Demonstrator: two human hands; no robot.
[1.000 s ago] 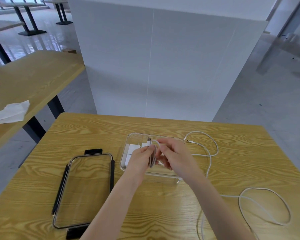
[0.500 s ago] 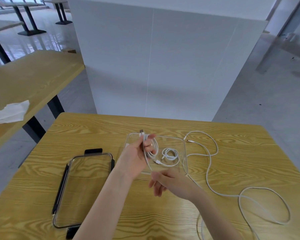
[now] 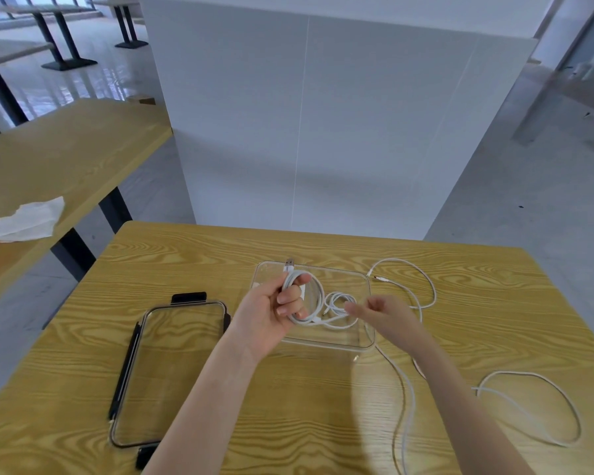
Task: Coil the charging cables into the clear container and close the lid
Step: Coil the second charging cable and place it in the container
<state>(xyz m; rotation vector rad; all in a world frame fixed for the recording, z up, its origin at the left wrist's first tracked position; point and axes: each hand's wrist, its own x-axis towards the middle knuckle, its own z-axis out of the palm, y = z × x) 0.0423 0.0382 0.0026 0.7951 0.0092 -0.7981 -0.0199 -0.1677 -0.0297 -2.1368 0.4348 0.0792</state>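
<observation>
A clear container (image 3: 366, 341) sits open in the middle of the wooden table. My left hand (image 3: 271, 311) holds a coiled white cable (image 3: 318, 296) over the container, its USB plug sticking up past the far rim. A smaller loose loop of that cable (image 3: 338, 299) lies inside. My right hand (image 3: 383, 315) hovers at the container's right side, fingers loosely curled near the cable end; whether it grips anything is unclear. A second long white cable (image 3: 535, 416) sprawls uncoiled on the table to the right. The clear lid (image 3: 172, 368) with black clips lies flat to the left.
A white partition (image 3: 323, 132) stands just behind the table. Another wooden table (image 3: 48, 159) to the left carries crumpled white paper (image 3: 28, 221). The long cable's far plug end (image 3: 378, 278) lies beside the container's far right corner.
My right hand let go of the coil, dropped toward me, then rose back to the container's right side. My left hand keeps the coil over the container.
</observation>
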